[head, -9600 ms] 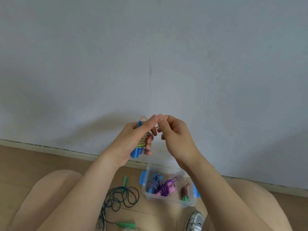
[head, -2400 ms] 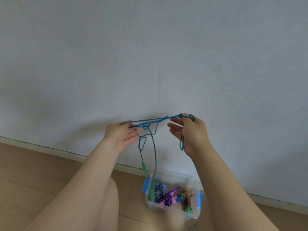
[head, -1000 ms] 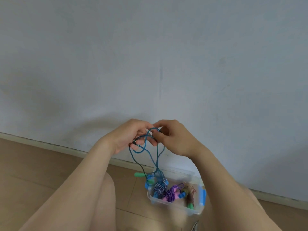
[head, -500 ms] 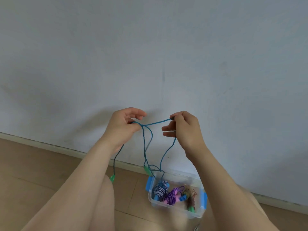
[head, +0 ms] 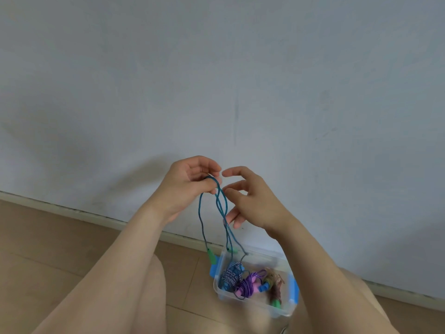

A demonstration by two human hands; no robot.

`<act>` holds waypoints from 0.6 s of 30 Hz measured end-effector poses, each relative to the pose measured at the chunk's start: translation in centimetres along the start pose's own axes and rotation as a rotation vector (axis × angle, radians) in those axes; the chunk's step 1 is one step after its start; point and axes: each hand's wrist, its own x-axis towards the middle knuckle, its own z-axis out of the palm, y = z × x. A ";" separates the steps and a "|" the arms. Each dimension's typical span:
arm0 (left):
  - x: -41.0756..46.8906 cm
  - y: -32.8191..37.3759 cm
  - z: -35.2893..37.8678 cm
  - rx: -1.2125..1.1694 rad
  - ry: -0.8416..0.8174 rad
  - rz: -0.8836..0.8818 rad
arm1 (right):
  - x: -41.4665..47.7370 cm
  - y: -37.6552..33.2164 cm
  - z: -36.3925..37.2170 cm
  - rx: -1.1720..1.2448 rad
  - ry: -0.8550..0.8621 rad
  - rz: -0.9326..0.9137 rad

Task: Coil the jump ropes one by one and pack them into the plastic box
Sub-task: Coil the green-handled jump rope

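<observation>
counts: one left hand [head: 187, 186], one loose rope [head: 201, 220] with two green handles [head: 211, 257], one right hand [head: 255, 201], one plastic box [head: 281, 313], four coiled ropes [head: 248, 284] inside it.
left hand: raised in front of the wall [head: 216, 68]; its grip is closed on the top of the loose rope, with the thumb and curled fingers pinching the gathered bends.
loose rope: a thin teal-blue cord that hangs from the left hand in long slack strands, side by side, down to the box's left end.
green handles: small; one hangs just outside the box's left blue latch [head: 214, 271], the other, blurred, is by the back rim.
right hand: just beside the strands, its grip open, fingers spread and holding nothing; I cannot tell if the lower fingertips touch the cord.
plastic box: clear, with a blue latch at each end; it stands on the wooden floor [head: 48, 237] near the baseboard [head: 96, 216].
coiled ropes, left to right: blue-and-white bundle [head: 231, 277]; purple bundle [head: 249, 282]; greenish bundle [head: 268, 282]; brown bundle [head: 278, 291].
</observation>
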 end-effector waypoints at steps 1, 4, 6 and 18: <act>0.0 0.0 0.1 -0.042 -0.019 -0.001 | -0.1 0.0 0.0 0.002 -0.033 -0.024; 0.1 0.1 0.1 -0.147 -0.019 -0.032 | -0.1 -0.3 0.1 -0.008 -0.037 -0.058; 0.1 0.2 0.1 -0.199 -0.015 -0.056 | -0.1 -0.4 0.1 -0.001 -0.046 -0.046; -0.2 0.6 0.0 0.017 -0.077 -0.243 | 0.9 0.3 0.1 -0.086 0.188 -0.161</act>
